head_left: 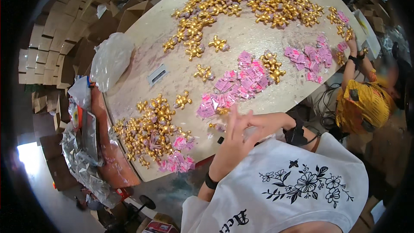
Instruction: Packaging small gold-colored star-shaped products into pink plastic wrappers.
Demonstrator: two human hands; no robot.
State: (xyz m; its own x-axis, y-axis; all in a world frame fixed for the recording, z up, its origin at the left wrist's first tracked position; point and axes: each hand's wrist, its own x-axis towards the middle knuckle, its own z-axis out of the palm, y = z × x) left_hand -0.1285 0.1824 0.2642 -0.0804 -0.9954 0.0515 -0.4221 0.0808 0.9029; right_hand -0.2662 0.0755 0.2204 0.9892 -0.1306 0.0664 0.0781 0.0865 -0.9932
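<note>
At the counter's (pixel 151 43) edge, left hand (pixel 234 144) and right hand (pixel 267 124) overlap, grip indeterminable; pink packets (pixel 252 77) crowd ahead; open surface adjoins plastic bag (pixel 113 58).

Stacked cardboard boxes (pixel 51 45) line the left, near grey floor (pixel 64 209) and bright light (pixel 29 157).

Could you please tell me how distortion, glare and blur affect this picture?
In the head view, the lens bows the edges of the table and the corners fall to black; also in the head view, a patch of light at far left is blown out white, small glints dot the gold figures, and detail softens toward the right rim.
</note>
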